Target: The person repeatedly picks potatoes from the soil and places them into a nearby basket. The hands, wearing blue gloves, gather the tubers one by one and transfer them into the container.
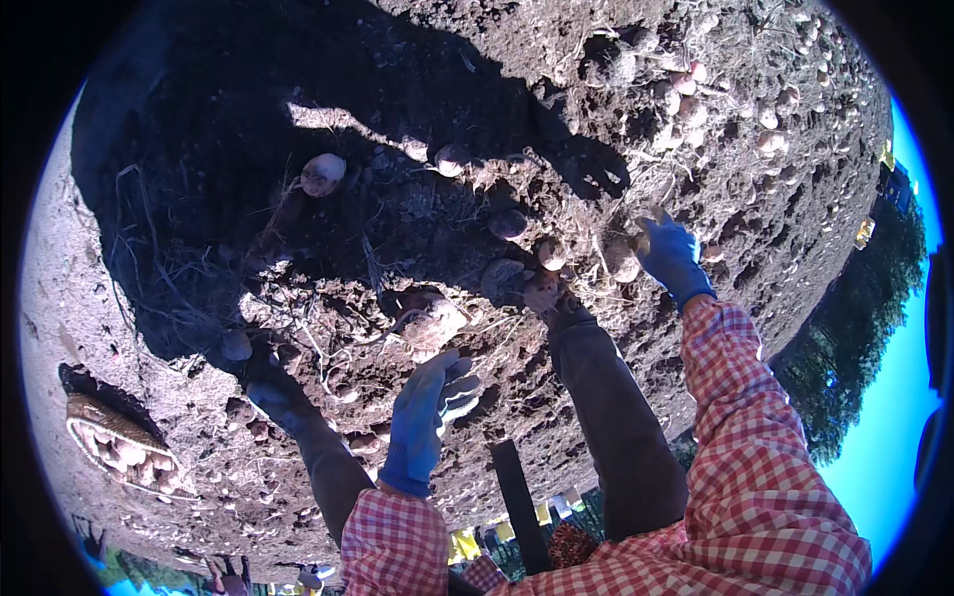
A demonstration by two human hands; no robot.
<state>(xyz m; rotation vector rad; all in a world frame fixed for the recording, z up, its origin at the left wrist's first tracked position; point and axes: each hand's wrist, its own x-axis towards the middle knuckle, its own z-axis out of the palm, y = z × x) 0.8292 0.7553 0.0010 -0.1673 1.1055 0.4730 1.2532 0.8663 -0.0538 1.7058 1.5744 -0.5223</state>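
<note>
My right hand [668, 252], in a blue work glove with pale palm and fingertips, reaches over the dug soil with fingers apart. Just beside it lies a large soil-covered potato [620, 261]; whether the fingertips touch it is unclear. My left hand [436, 413], gloved alike, hovers palm inward with nothing in it. Past its fingertips a big pale tuber [436, 325] sits among dry roots. Around my boot tip rest a smaller potato [551, 254], a dusty reddish one [542, 290] and a shaded one [507, 223].
A woven basket [123, 447] lies tipped at the left with several tubers in it. Several reddish potatoes [684, 83] are scattered farther out on rough soil. My two legs [618, 417] stand astride the row. Other people [227, 577] and trees [850, 350] show at the rim.
</note>
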